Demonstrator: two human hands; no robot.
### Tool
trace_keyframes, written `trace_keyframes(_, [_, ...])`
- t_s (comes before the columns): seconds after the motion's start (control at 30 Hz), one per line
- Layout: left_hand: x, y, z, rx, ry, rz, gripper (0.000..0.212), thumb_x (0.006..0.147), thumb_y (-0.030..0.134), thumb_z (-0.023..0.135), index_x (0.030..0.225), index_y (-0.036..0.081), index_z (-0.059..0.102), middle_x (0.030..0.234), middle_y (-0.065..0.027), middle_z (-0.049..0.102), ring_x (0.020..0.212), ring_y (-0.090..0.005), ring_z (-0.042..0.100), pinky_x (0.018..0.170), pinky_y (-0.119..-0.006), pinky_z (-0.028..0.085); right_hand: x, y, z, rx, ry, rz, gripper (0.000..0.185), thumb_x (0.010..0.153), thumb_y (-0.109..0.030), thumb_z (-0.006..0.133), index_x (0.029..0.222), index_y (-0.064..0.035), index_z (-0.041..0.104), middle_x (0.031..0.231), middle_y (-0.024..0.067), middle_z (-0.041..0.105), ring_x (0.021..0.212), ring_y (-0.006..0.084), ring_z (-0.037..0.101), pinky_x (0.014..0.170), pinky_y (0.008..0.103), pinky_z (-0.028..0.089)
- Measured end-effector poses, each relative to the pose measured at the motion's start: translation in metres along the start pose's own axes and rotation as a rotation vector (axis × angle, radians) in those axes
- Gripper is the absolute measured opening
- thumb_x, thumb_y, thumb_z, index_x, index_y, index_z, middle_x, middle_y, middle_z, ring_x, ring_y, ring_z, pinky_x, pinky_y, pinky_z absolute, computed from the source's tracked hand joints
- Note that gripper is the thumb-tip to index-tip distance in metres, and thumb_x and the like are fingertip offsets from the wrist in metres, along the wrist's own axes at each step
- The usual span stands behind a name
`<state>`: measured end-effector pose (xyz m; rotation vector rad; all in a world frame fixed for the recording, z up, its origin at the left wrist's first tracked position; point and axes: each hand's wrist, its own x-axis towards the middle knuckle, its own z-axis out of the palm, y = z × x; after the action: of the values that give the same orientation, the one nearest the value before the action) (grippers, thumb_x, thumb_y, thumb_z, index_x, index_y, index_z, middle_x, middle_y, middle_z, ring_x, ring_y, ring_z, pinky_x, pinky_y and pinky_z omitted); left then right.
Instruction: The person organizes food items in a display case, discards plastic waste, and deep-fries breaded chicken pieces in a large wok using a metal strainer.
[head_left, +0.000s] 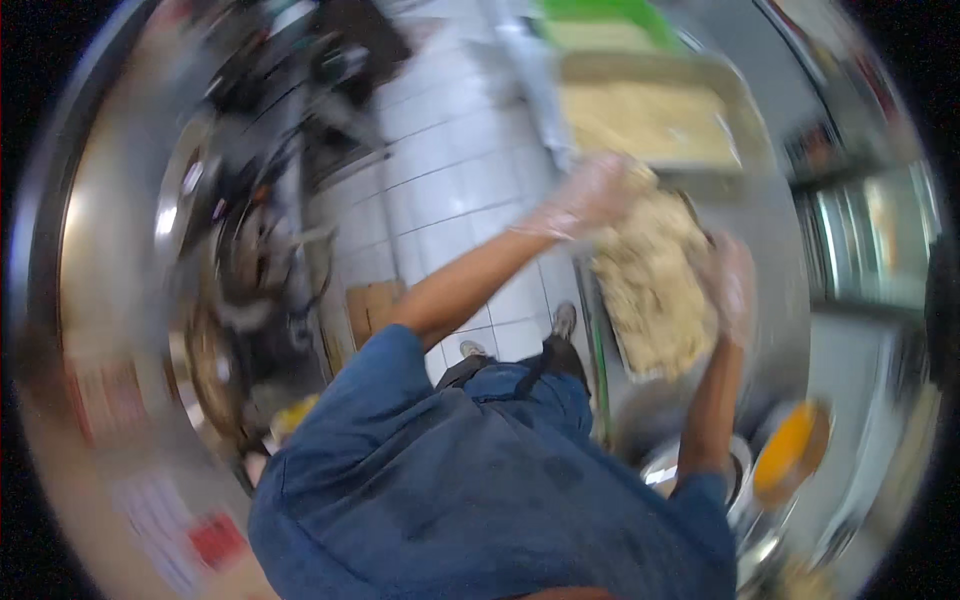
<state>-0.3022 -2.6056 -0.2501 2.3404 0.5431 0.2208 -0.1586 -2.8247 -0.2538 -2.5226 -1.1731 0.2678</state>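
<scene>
A lumpy mass of pale dough (652, 277) fills a shallow tray on the steel counter to my right. My left hand (600, 191), in a clear plastic glove, is at the far end of the dough, its fingers around a lump there. Also gloved, my right hand (731, 281) is against the right side of the dough and the tray's edge. Blur hides how its fingers are bent. Just beyond the dough stands a deep rectangular pan (750, 112) holding a smooth, pale yellow layer (649, 120).
Behind the pan is a green tray (664, 19) with more pale contents. Metal bowls (739, 457) and a container of orange stuff (787, 450) stand near my right elbow. Cooking equipment (262, 247) lines the left, across the white tiled floor (442, 172).
</scene>
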Motion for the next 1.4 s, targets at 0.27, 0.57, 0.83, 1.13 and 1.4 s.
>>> trace_keyframes(0.27, [-0.200, -0.028, -0.189, 0.178, 0.354, 0.051, 0.027, 0.078, 0.018, 0.060, 0.088, -0.005, 0.069, 0.082, -0.0291, 0.067, 0.082, -0.0416, 0.069, 0.072, -0.047, 0.056, -0.033, -0.193, -0.011, 0.393, -0.274, -0.270, 0.041, 0.079, -0.016, 0.076, 0.117, -0.0020, 0.067, 0.100, 0.0159, 0.070, 0.090, 0.0240, 0.067, 0.084, 0.0374, 0.053])
trace_keyframes(0.57, [-0.568, -0.152, -0.394, 0.501, 0.780, -0.256, 0.032, 0.084, 0.029, 0.067, 0.102, 0.003, 0.072, 0.090, -0.0224, 0.071, 0.088, -0.0363, 0.069, 0.082, -0.045, 0.057, -0.134, -0.628, 0.101, 0.387, -0.365, -1.018, 0.038, 0.084, -0.024, 0.073, 0.118, -0.0070, 0.067, 0.101, 0.0137, 0.071, 0.093, 0.0279, 0.068, 0.085, 0.0394, 0.051])
trace_keyframes(0.83, [-0.823, -0.227, -0.471, 0.704, 0.609, -0.868, 0.022, 0.085, 0.023, 0.059, 0.096, 0.011, 0.074, 0.091, -0.0156, 0.073, 0.087, -0.0291, 0.070, 0.077, -0.045, 0.055, -0.259, -0.946, 0.243, 0.183, -0.405, -1.778, 0.039, 0.082, -0.026, 0.075, 0.116, -0.0087, 0.070, 0.112, 0.0144, 0.073, 0.101, 0.0273, 0.071, 0.086, 0.0379, 0.054])
trace_keyframes(1.13, [-0.951, -0.358, -0.411, 0.638, 0.540, -1.164, 0.037, 0.075, 0.033, 0.079, 0.107, 0.016, 0.075, 0.092, -0.0142, 0.073, 0.091, -0.0351, 0.070, 0.082, -0.048, 0.056, -0.374, -1.038, 0.381, -0.343, -0.425, -2.239, 0.047, 0.074, -0.038, 0.079, 0.109, -0.0066, 0.071, 0.104, 0.0182, 0.071, 0.104, 0.0360, 0.066, 0.092, 0.0424, 0.053])
trace_keyframes(1.4, [-0.972, -0.360, -0.451, 0.878, 0.852, -0.877, 0.031, 0.079, 0.022, 0.074, 0.107, 0.012, 0.072, 0.096, -0.0128, 0.073, 0.089, -0.0346, 0.070, 0.082, -0.046, 0.058, -0.335, -1.023, 0.360, 0.441, 0.086, -2.293, 0.028, 0.084, -0.021, 0.066, 0.108, -0.0090, 0.073, 0.105, 0.0105, 0.074, 0.088, 0.0344, 0.071, 0.079, 0.0416, 0.058])
